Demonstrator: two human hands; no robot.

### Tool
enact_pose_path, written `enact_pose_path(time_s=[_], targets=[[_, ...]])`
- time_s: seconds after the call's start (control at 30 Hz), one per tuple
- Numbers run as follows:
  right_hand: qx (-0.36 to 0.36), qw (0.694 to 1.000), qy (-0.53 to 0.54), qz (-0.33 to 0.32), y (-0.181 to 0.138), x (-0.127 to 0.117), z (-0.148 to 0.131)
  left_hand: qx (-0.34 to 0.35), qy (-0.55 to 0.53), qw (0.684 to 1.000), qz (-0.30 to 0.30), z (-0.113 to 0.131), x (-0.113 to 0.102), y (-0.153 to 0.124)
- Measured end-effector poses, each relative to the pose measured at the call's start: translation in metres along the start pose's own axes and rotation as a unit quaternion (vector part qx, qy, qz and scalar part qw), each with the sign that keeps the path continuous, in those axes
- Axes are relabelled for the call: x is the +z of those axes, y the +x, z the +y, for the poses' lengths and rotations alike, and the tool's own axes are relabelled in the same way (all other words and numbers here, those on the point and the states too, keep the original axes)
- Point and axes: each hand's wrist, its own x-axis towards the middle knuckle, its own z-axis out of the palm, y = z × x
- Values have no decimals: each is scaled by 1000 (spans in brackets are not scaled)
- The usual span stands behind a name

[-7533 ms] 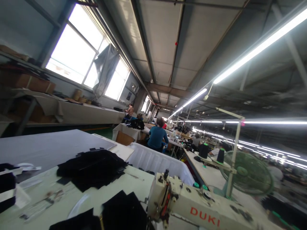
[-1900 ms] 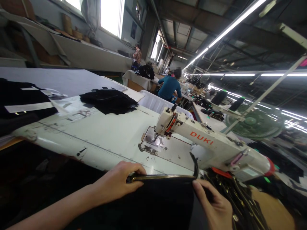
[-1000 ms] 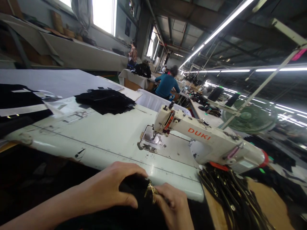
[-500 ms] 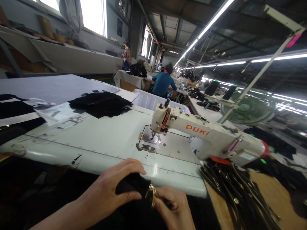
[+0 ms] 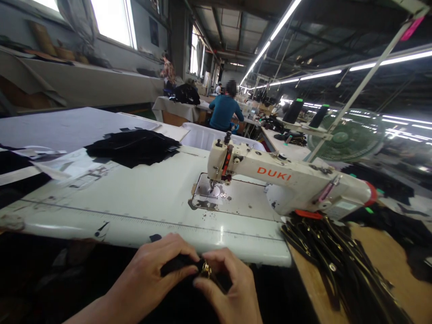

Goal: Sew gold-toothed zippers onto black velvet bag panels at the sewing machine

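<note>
Fingers of the left hand [image 5: 151, 263] have come together on black cloth [image 5: 176, 264] at six o'clock, so I guess it's steadier; the right hand [image 5: 236, 275] curls round the gold bit [image 5: 206, 269], how tight I can't tell.

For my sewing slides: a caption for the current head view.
Left hand grips black material, right hand at its gold-coloured piece, before a DUKI sewing machine.

Bright windows [image 5: 113, 22], grey wall [image 5: 143, 36], draped table [image 5: 118, 87], tube lights [image 5: 285, 20]
</note>
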Motion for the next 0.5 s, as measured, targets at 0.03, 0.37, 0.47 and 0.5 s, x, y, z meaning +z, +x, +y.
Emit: enact_pose_path(time_s=[0.03, 0.37, 0.47, 0.5], targets=[[14, 1000, 6, 12, 2, 3, -3, 11, 1, 1000, 4, -1, 1, -1], [87, 992, 54, 74, 8, 9, -13, 35, 61, 996, 62, 1, -18, -7], [79, 994, 54, 58, 10, 9, -16, 15, 69, 996, 53, -2, -24, -7], [71, 995, 48, 52, 10, 9, -17, 2, 69, 996, 51, -3, -25, -7]])
